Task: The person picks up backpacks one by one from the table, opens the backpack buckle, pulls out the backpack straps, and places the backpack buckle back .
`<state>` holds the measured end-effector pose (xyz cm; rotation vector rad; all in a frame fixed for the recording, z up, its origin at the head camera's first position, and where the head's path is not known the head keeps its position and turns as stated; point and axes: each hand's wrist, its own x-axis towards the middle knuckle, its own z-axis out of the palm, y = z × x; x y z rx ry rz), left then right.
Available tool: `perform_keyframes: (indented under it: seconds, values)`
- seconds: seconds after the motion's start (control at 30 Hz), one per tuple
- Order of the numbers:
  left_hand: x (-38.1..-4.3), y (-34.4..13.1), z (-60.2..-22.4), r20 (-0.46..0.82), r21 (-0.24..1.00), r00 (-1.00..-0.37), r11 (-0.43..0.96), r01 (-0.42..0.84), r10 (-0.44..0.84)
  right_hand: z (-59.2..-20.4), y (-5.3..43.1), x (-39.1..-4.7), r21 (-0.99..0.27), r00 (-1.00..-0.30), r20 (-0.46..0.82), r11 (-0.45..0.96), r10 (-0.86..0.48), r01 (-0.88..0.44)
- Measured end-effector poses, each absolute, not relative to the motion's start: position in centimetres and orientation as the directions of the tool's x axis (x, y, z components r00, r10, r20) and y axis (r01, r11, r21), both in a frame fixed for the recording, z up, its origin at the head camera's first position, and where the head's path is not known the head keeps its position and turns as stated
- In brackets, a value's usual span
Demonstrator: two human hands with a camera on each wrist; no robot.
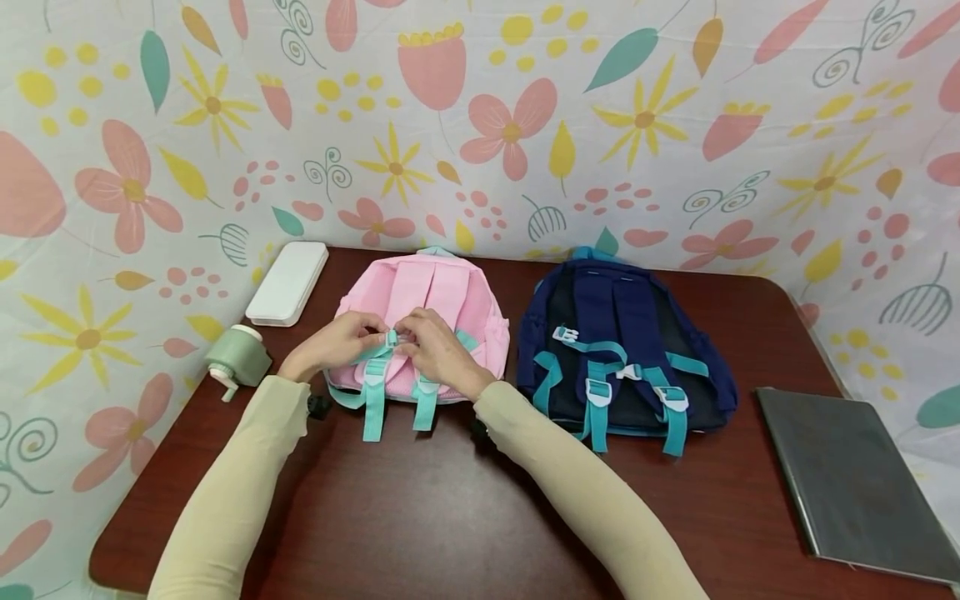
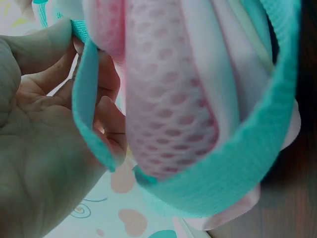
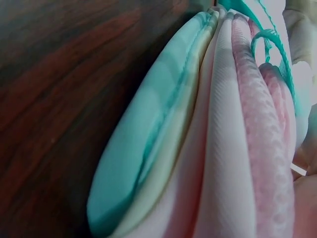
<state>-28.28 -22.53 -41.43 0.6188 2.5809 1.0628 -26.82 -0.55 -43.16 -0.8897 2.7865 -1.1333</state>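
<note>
A small pink backpack (image 1: 480, 333) lies on the table with its shoulder-strap side up. Over its middle, my left hand (image 1: 341, 340) pinches a teal webbing strap (image 1: 391, 338) between thumb and fingers. In the left wrist view, the strap's loose end (image 2: 85, 99) hangs across the fingers. Close beside it, my right hand (image 1: 438, 350) bends its fingers round a pale buckle (image 1: 406, 337) on the strap, partly hidden by those fingers. Two teal strap tails (image 1: 375, 412) with adjusters hang over the backpack's lower edge. Mesh padding (image 2: 163, 99) shows near the left hand.
A navy backpack (image 1: 551, 333) with teal straps and white buckles lies to the right. At the far right is a dark grey flat folder-like item (image 1: 855, 483). A white case (image 1: 288, 283) and a green container with a small crank (image 1: 243, 354) stand at left.
</note>
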Motion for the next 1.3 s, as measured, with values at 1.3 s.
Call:
perform_keyframes:
  seconds: [1.3]
  values:
    - [-26.7, -21.4, -42.5, 0.275, 0.532, -0.846, 0.66, 0.53, 0.457, -42.6, -0.3, -27.0, -0.63, -0.83, 0.223, 0.574, -0.512, -0.523]
